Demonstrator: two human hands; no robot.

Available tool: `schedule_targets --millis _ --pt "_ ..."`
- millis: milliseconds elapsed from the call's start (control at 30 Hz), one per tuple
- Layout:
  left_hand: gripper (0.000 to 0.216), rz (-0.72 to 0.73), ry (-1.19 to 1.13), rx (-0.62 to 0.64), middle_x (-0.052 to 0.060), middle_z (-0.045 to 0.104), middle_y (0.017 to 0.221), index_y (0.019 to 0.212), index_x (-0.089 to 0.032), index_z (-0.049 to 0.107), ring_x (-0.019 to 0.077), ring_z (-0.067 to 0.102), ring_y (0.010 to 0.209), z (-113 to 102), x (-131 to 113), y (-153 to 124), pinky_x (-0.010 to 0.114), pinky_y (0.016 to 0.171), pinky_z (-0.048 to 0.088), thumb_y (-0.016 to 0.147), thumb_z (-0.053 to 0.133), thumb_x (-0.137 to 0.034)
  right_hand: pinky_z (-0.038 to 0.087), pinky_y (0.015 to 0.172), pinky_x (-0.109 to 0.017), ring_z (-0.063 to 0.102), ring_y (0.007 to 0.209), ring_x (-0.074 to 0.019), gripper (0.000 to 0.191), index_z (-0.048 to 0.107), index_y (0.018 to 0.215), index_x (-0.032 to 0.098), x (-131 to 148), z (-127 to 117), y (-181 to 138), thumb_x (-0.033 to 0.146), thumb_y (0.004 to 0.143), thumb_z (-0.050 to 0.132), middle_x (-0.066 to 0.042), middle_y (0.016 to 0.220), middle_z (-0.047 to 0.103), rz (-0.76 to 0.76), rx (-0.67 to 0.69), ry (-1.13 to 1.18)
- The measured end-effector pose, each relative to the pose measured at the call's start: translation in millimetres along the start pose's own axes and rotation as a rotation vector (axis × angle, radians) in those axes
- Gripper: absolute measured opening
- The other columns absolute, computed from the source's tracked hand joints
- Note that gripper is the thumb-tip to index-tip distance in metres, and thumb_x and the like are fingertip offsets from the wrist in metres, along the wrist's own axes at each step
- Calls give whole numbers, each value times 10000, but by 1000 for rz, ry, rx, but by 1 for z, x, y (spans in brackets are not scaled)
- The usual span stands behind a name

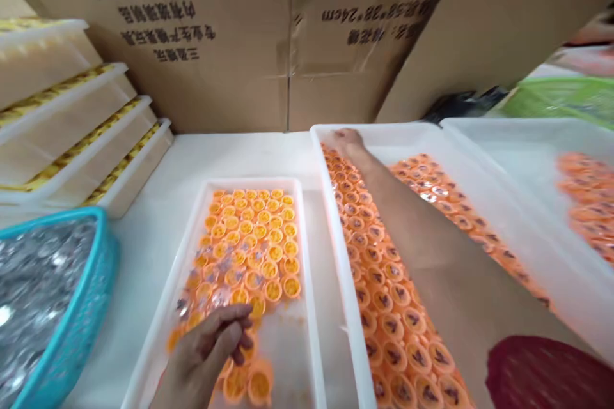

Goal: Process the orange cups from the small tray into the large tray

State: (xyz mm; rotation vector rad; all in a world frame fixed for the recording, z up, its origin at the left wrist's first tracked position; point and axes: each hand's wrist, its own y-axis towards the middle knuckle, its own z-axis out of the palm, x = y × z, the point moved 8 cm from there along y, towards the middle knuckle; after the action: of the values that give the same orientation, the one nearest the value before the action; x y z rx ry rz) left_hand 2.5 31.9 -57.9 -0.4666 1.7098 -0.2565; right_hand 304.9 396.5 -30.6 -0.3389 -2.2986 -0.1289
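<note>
My left hand [206,348] is low over the left white tray [311,332], its fingers curled in and the thumb close to them; whatever they may hold is hidden. Right under and around it are small orange cups [275,252] with yellow-orange insides, and clear shiny pieces [220,297] are scattered on top of some. My right arm reaches across the middle white tray [343,307] to its far left corner. There my right hand [346,140] is blurred, fingers bent down at the end of a row of orange cups with dark marks [393,326]. What it grips cannot be made out.
At left a blue basket [103,268] holds clear shiny pieces, with stacked white trays [105,108] behind it. Cardboard boxes [230,77] wall off the back. Another white tray [508,147] with orange cups and a green basket [556,99] are at right.
</note>
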Motion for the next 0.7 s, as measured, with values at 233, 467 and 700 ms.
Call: schedule_targets --millis 233,467,700 --pt "241 303 365 -98 47 665 891 998 -203 663 155 608 737 -38 -10 2 278 650 503 850 540 -349 431 800 -232 620 891 -91 262 608 1044 72 63 -31 -111 241 925 448 -112 1027 660 -307 78 240" --pt "200 569 834 -125 48 621 863 928 -187 674 176 603 773 -33 -26 -4 309 706 465 868 484 -164 460 726 -331 606 803 -181 77 658 860 159 68 38 -356 137 839 587 -58 866 661 -891 723 -324" --pt "182 577 997 -32 65 604 873 924 -167 679 221 600 846 -25 -15 -9 344 760 465 838 523 -133 375 749 -366 545 933 -254 219 642 909 158 51 51 -353 277 748 734 -77 941 631 -960 392 -666"
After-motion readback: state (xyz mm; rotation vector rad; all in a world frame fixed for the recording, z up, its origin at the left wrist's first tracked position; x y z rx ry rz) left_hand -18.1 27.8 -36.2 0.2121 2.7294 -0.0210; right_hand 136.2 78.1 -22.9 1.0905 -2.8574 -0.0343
